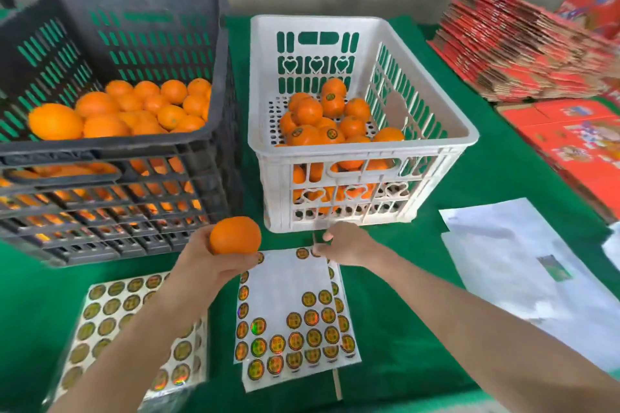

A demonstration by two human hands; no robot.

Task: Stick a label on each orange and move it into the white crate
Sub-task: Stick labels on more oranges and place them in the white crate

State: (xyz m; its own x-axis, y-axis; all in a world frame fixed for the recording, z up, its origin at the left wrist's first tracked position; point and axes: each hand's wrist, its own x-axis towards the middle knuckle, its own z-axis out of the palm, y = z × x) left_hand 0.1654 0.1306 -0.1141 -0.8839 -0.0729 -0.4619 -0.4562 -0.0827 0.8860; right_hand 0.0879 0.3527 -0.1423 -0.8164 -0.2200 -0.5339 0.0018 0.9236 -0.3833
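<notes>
My left hand (pixel 214 258) holds an unlabelled orange (pixel 235 235) above the green table, just in front of the two crates. My right hand (pixel 345 243) reaches to the top edge of a partly used label sheet (pixel 288 282), with finger and thumb pinching at a round gold label (pixel 315 251) there. The white crate (pixel 466 136) stands behind my hands and holds several labelled oranges (pixel 327 121). The dark crate (pixel 208 141) at the left is piled with plain oranges (pixel 127 111).
A fuller label sheet (pixel 110 312) lies at the near left under my left forearm. White papers (pixel 523 265) lie at the right. Stacks of flat red cartons (pixel 523 43) and red boxes (pixel 570 137) fill the far right. Green cloth (pixel 419 345) covers the table.
</notes>
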